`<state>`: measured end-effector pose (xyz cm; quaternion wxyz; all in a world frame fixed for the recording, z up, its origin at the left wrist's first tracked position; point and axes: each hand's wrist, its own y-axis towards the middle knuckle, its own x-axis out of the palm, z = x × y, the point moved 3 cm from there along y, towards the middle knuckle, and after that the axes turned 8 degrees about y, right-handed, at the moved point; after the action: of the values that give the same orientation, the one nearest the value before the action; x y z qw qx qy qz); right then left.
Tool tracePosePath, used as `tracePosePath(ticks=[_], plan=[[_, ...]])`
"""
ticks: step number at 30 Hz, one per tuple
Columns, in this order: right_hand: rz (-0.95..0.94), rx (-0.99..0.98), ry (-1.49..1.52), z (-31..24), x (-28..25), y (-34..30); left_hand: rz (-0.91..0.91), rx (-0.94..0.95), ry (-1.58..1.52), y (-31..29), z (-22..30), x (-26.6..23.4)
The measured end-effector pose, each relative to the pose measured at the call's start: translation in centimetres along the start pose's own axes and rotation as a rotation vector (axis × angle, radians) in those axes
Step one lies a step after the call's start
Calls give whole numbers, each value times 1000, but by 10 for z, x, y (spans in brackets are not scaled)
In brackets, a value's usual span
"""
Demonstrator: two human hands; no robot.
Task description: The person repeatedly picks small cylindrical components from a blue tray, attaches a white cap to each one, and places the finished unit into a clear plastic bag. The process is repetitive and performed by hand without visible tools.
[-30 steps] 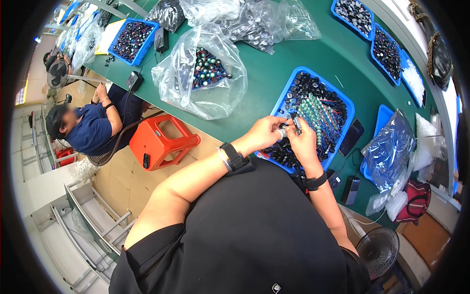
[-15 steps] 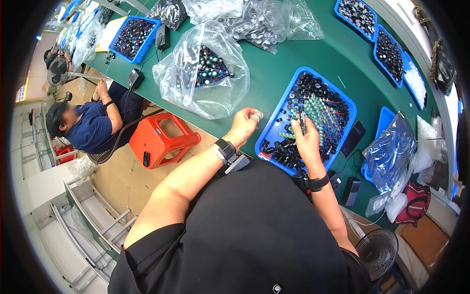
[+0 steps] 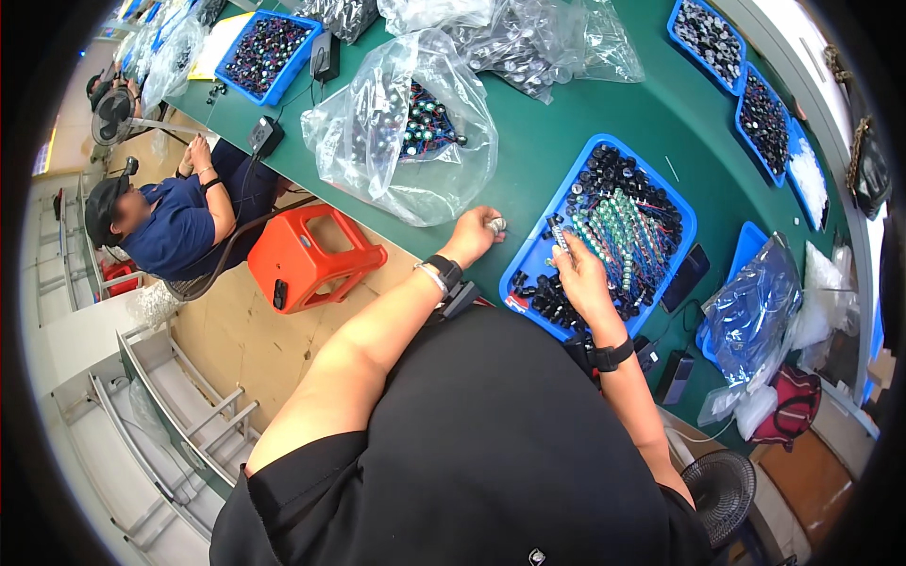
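Observation:
My left hand (image 3: 475,238) is closed over the table's front edge, pinching a small round silvery piece (image 3: 496,224). Its finer detail is too small to read. My right hand (image 3: 585,280) is wrapped round a slim black pen-shaped tool (image 3: 559,233), which points away from me. That hand is above a blue tray (image 3: 528,247), left of its middle. In the tray lie several black round caps (image 3: 604,166) and, in rows, green round circuit boards with red and blue wires (image 3: 634,231). Some caps are hidden under my right hand.
An open clear plastic bag (image 3: 354,160) of wired parts stands left of the tray. More blue bins (image 3: 710,42) line the far right. A dark phone (image 3: 686,276) lies beside the tray. At left, a person in blue (image 3: 184,231) sits near a red stool (image 3: 300,259).
My right hand has shifted left over the tray, and the pen-shaped tool now tilts left. My left hand keeps its pinch near the tray. The whole view has shifted slightly.

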<state>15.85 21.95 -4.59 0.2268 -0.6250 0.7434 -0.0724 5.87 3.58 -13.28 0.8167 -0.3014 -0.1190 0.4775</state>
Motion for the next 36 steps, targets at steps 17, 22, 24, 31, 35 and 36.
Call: tracePosePath(ticks=[17, 22, 24, 31, 35, 36], plan=[[76, -128, -408, 28, -10, -38, 318, 359, -23, -30, 79, -36], [43, -204, -615, 18, -19, -41, 602, 328, 32, -19, 145, -112], [95, -299, -645, 10, -18, -37, 751, 490, 257, -2, 133, -139], [126, -498, -1023, 16, -4, -8, 47, 782, 895, -46, 99, -2], [165, -480, -1005, 17, -13, -5, -277, 946, 1272, -66, 51, 50], [194, -488, -969, 11, -18, -8, -275, 989, 1374, -66, 40, 56]])
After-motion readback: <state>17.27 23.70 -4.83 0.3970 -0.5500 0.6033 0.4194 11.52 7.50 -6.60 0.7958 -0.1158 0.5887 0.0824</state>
